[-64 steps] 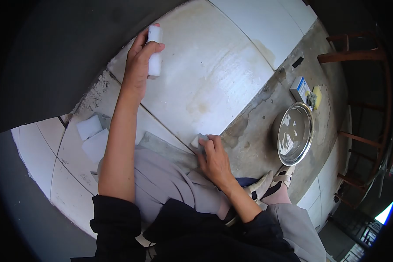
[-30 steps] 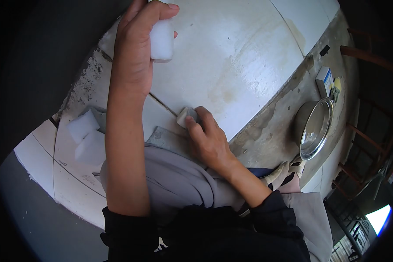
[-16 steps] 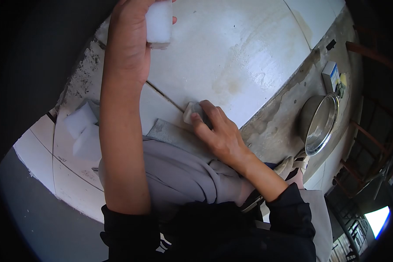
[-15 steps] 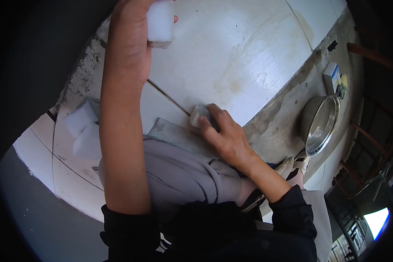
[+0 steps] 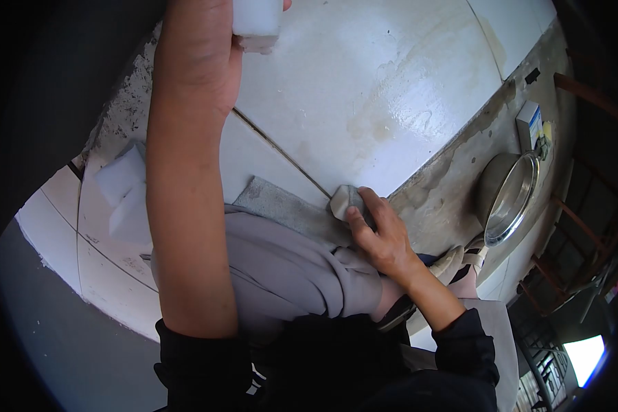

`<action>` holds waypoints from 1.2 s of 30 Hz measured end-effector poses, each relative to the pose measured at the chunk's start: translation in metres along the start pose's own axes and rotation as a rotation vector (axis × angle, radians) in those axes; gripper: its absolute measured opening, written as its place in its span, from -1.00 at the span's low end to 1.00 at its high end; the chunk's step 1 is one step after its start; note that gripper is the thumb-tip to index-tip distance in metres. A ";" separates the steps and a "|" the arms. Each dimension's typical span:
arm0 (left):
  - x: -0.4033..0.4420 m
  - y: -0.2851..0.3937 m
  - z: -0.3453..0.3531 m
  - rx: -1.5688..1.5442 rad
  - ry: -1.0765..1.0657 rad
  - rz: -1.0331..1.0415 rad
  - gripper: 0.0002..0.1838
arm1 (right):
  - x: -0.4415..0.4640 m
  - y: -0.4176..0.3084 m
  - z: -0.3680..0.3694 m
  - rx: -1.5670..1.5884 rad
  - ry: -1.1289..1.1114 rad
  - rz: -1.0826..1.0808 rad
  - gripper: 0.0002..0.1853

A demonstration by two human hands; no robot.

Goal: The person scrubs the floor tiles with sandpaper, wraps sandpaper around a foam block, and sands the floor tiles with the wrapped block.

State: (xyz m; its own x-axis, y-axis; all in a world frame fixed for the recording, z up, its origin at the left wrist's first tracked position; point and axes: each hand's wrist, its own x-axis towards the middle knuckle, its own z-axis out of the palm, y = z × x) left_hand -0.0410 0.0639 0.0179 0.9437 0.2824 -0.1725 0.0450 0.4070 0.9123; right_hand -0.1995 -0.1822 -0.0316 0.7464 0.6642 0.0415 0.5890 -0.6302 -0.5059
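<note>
My left hand reaches to the top edge of the view and is closed around a white sponge block. The block's lower end is stained dull grey-pink. Most of the fingers are hidden behind it or out of view. Lower down, my right hand pinches a small, worn grey-white sponge between thumb and fingers. It rests at the edge of the white floor tile, by a dark seam. A grey cloth lies flat beside it, close to my knee.
Two white blocks lie left of my left forearm. At the right stands a metal basin on stained concrete, with a small box behind it. Wet patches shine on the tile. Dark wooden furniture borders the far right.
My right hand has moved the small sponge right and slightly toward me along the tile. My left hand with the white sponge block sits slightly higher in view. The view has shifted a little.
</note>
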 end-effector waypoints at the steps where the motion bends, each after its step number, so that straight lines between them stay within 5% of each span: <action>1: -0.003 0.000 0.006 0.044 0.044 0.009 -0.28 | 0.001 -0.001 0.000 0.003 0.002 -0.010 -0.73; 18: -0.008 -0.007 0.020 0.129 0.109 0.085 -0.31 | 0.049 -0.008 0.016 0.048 0.119 -0.040 -0.71; 36: -0.006 -0.011 0.000 -0.017 -0.069 0.179 -0.39 | 0.023 -0.012 0.005 -0.006 0.088 0.045 -0.74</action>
State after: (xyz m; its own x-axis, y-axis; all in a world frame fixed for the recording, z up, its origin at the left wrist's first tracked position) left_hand -0.0474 0.0581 0.0092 0.9563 0.2917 0.0180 -0.1302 0.3702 0.9198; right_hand -0.1910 -0.1578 -0.0293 0.7963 0.5974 0.0946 0.5560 -0.6613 -0.5035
